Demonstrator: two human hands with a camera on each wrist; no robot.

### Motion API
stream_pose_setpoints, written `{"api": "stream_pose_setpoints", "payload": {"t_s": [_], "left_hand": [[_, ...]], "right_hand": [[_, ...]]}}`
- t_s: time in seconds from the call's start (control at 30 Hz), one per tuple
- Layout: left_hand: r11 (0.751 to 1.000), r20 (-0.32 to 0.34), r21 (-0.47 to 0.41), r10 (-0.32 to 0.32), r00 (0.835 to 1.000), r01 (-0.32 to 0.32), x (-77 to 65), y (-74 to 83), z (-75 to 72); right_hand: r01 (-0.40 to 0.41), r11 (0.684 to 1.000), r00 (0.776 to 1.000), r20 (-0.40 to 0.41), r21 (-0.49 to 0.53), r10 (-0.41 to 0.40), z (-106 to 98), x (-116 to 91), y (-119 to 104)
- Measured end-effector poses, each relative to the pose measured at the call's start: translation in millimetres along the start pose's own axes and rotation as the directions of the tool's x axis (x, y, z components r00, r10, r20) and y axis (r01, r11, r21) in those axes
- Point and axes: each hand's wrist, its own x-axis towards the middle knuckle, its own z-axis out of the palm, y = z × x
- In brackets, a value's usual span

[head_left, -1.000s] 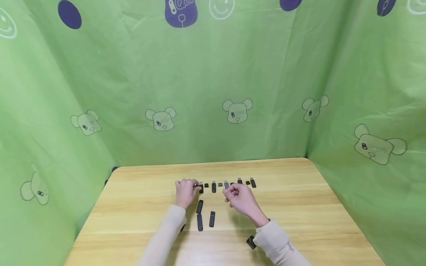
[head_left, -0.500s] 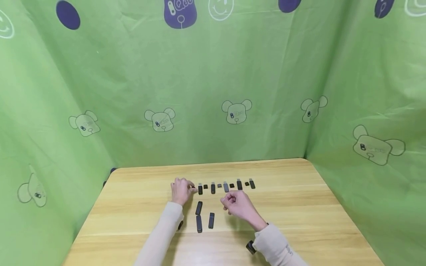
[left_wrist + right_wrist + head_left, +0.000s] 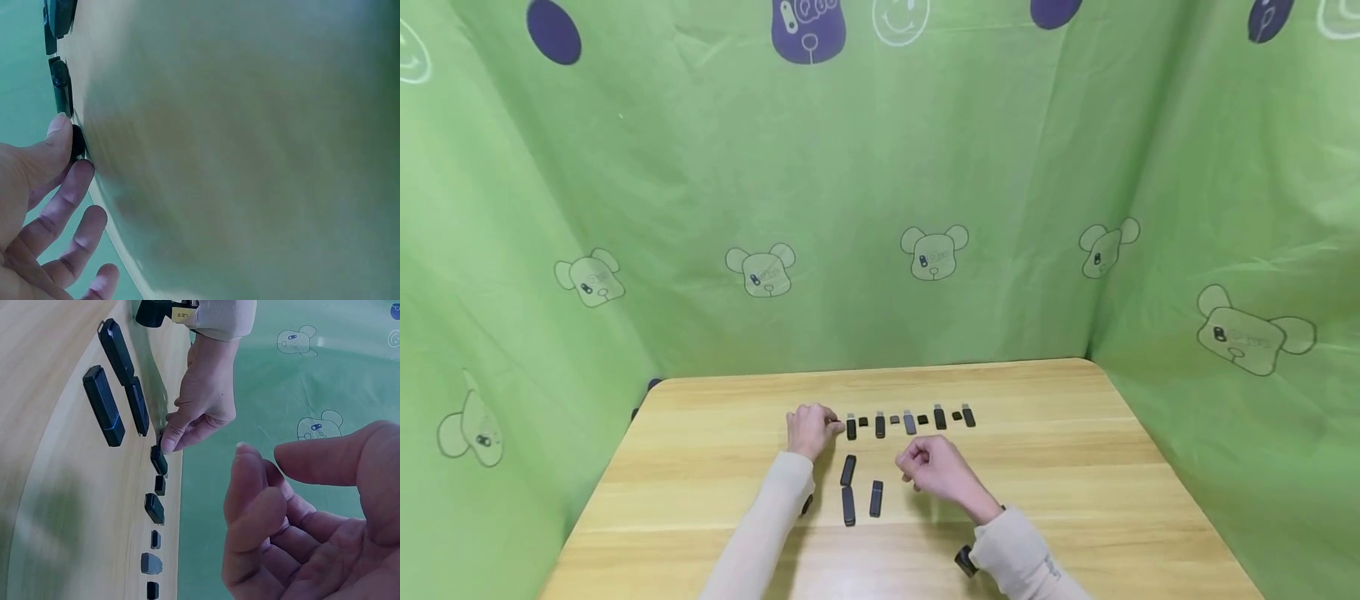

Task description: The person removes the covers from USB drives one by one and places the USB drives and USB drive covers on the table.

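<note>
At the left end of a row, my left hand (image 3: 808,432) pinches a small black USB stick cap (image 3: 77,142) between thumb and forefinger, down at the tabletop. Right beside those fingertips lies an uncapped black USB stick (image 3: 851,428), its metal plug pointing away from me. The row runs rightward with more uncapped sticks, among them a grey USB stick (image 3: 910,423) and a black USB stick (image 3: 940,417). Small caps, such as a black cap (image 3: 922,420), lie between them. My right hand (image 3: 942,469) hovers nearer me than the row, fingers loosely curled, holding nothing.
Closer to me on the wooden table (image 3: 1075,500) lie three capped sticks: a dark stick (image 3: 847,471), another stick (image 3: 848,506) end to end with it, and a third stick (image 3: 876,498) to their right. A green curtain (image 3: 850,317) surrounds the table's back and sides.
My left hand has shifted slightly left, off the leftmost uncapped stick, which now shows fully. My right hand has drawn a little toward me, uncovering the row's right part.
</note>
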Motion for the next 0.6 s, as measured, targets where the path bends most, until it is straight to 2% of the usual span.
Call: {"api": "stream_pose_setpoints", "payload": {"t_s": [0.23,0.47,0.6], "left_hand": [[0.999,-0.042,0.025,0.027,0.999,-0.026,3.7,-2.7,5.8],[1.000,-0.019,0.002,-0.008,1.000,0.008,0.2,-2.9,5.4],[1.000,-0.025,0.007,-0.002,1.000,0.002,-1.5,0.8,2.3]], "right_hand": [[0.015,1.000,1.000,0.010,-0.015,-0.015,1.0,-0.5,1.9],[0.014,1.000,1.000,0.024,-0.025,-0.013,1.7,-4.5,3.3],[0.014,0.999,1.000,0.015,-0.032,-0.014,0.7,-4.6,2.9]]}}
